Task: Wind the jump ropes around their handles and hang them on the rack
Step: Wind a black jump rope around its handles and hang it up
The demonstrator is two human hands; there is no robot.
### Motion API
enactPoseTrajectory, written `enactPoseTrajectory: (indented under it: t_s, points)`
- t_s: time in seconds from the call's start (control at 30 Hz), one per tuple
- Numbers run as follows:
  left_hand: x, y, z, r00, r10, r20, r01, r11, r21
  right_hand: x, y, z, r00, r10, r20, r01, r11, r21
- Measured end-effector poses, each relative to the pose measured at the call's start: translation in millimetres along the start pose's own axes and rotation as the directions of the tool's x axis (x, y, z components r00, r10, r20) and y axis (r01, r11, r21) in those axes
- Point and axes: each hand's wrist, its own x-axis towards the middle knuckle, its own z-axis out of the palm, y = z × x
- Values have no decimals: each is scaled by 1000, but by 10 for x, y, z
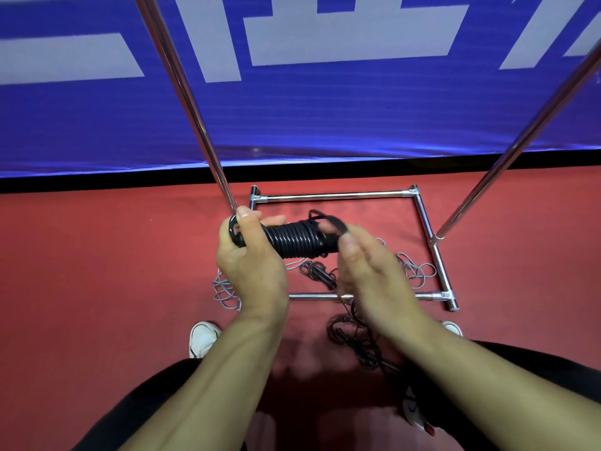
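Observation:
A black jump rope (294,239) is wound in tight coils round its handles and held level over the rack's base. My left hand (250,258) grips the left end of the bundle. My right hand (364,258) pinches the last loop of black rope at the bundle's right end. The chrome rack (338,196) stands on the red floor, its two uprights rising to the left and right of my hands. Loose on the floor lie a grey rope (414,270), a dark rope with handles (320,271) and another dark rope (353,336).
A blue banner (292,109) with pale lettering hangs behind the rack. My white shoes (202,338) stand on the red floor (97,271) just before the rack's near bar. A second grey tangle (224,292) lies by the left upright's foot.

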Motion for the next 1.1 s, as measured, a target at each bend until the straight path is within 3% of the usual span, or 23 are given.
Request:
enactPoseTrajectory:
  t_s: [0.1,0.23,0.3,0.33,0.4,0.47,0.6,0.7,0.73,0.77,0.83,0.9,1.0,1.1]
  points:
    - [-26,15,4,999,19,31,-19,1000,-1,108,-19,-119,997,76,-26,-64,950,305]
    - [29,21,-18,1000,-15,13,16,998,-63,113,-18,-161,965,260,33,-251,879,405]
    - [61,34,-10,997,-65,-33,62,993,-105,64,-9,-158,951,302,65,-308,909,282]
    - [75,37,-6,995,-87,-52,80,989,-123,32,47,-141,959,276,56,-282,951,130]
    - [86,35,-7,993,-101,-62,92,987,-132,-28,136,-77,989,140,40,-131,974,-184]
    - [72,23,-13,993,-102,-56,94,986,-135,-61,187,-13,992,91,89,-66,968,-244]
    - [34,22,-14,992,-124,-35,118,983,-144,-16,127,55,945,239,224,-250,968,20]
    - [59,40,-23,989,-143,-27,137,977,-166,5,104,110,904,352,243,-414,864,287]
    - [62,40,-24,989,-146,-29,139,976,-170,2,132,118,914,355,196,-395,889,233]
    - [56,47,-25,989,-146,-29,139,976,-169,-18,161,126,942,314,116,-323,944,69]
    - [29,53,-19,989,-145,-26,139,977,-161,-55,245,138,982,168,-90,-181,970,-160]
    - [17,55,-11,986,-163,-27,156,972,-173,-85,274,158,978,88,-191,-108,989,-101]
    - [73,63,-13,982,-181,-60,167,968,-186,-102,332,147,970,-74,-231,17,971,-240]
    - [116,69,-22,982,-164,-90,145,971,-188,-93,329,116,986,-124,-112,78,936,-342]
